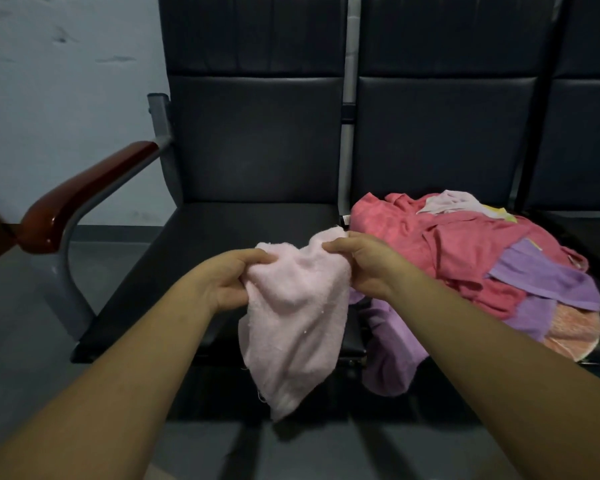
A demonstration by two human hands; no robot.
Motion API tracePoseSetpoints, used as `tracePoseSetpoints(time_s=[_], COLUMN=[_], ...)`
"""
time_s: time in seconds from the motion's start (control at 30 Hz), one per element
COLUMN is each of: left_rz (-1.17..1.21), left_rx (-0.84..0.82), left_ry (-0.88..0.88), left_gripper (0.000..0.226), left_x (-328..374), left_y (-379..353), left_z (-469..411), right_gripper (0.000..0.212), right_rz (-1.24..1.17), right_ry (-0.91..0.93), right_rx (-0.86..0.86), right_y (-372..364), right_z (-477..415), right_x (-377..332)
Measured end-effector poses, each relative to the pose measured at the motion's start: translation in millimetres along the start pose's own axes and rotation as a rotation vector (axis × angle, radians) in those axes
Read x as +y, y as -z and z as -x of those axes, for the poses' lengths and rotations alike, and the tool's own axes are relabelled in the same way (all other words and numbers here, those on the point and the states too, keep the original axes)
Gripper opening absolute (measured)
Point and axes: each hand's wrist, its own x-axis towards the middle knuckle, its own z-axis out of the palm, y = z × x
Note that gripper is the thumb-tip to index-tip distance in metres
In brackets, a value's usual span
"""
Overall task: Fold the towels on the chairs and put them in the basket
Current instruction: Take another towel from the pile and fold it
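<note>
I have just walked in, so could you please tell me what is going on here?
A person holds a pale pink towel by its top edge, the left hand and the right hand each pinching it, so it hangs unfolded before a black chair. A heap of loose towels, pink, purple and orange, lies on the next chair. No basket is in view.

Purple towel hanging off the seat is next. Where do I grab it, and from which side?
With the pink towel set down, pinch the purple towel by its hanging flap, from the front: that flap droops free, while its upper part seems pinned under the red towel.
</note>
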Motion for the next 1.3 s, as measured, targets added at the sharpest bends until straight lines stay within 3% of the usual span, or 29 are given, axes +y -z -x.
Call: tracePoseSetpoints(time_s=[0.1, 0.2, 0.37, 0.47, 0.57, 0.7, 0.77, 0.83, 0.9, 0.93, 1.07, 1.17, 1.23, 1.3], left_rz=[0.044, -0.051, 0.159, 0.158, 0.158, 0.358, 0.208, -0.179, -0.577, -0.660, -0.381, -0.222, -0.395, -0.828], left_rx=[-0.038, 0.031, 0.101, 0.018, 0.000, 0.178, 0.274, 0.360, 0.428, 0.414, 0.281, 0.251, 0.326, 0.468], left_ry=[0.068, 0.001, -0.167, -0.131, -0.121, -0.122, -0.051, 0.000, -0.042, -0.071, -0.148, -0.268, -0.315, -0.330], left_gripper=[0.032, 0.024, 0.030, 0.031, 0.032, 0.015, 0.029, 0.038, 0.034, 0.029, 0.029, 0.033, 0.027, 0.023], left_x=[-0.8, -2.4, 4.9, 7.6, 8.0, 9.8, 8.4, 4.9, 1.8, 1.6, 5.0, 9.2, 10.0, 12.3], left_y=[1.0, 4.1, 9.8, 12.8, 14.3, 28.3, 40.0, 49.4, 56.7, 56.7, 54.7, 57.9, 60.3, 60.1], left_z=[2.4, -1.3, -5.9, -0.9, 3.2, -0.9, -5.2, -5.5, -5.8, -3.3, 1.4, 1.6, 2.0, 2.7], right_gripper=[0.012, 0.009, 0.029, 0.015, 0.018, 0.027, 0.039, 0.046, 0.048, 0.046, 0.007, 0.013, 0.016, 0.036], right_rz=[-0.032, -0.094, -0.240, -0.281, -0.281, -0.295, -0.232, -0.074, 0.041, 0.057, 0.012, -0.057, -0.071, -0.091], right_ry=[-0.010, -0.077, -0.039, -0.027, -0.013, 0.092, 0.129, 0.169, 0.185, 0.184, 0.099, 0.024, 0.012, 0.011], right_rx=[0.053, 0.098, 0.052, 0.027, 0.002, 0.081, 0.158, 0.248, 0.287, 0.290, 0.278, 0.214, 0.162, 0.115], right_y=[2.1, 5.1, 4.6, 1.5, 2.5, 6.5, 12.4, 17.2, 17.5, 16.4, 13.2, 17.0, 20.3, 21.0], right_z=[-0.2, 2.9, 2.2, 5.1, 5.8, 1.5, -3.0, -5.5, -5.4, -5.1, -8.1, -12.0, -13.2, -13.7], right_x=[-1.6, -5.1, -6.5, -7.4, -6.9, -7.1, -4.2, 0.5, 4.3, 5.0, 7.2, 7.1, 5.8, 4.7])
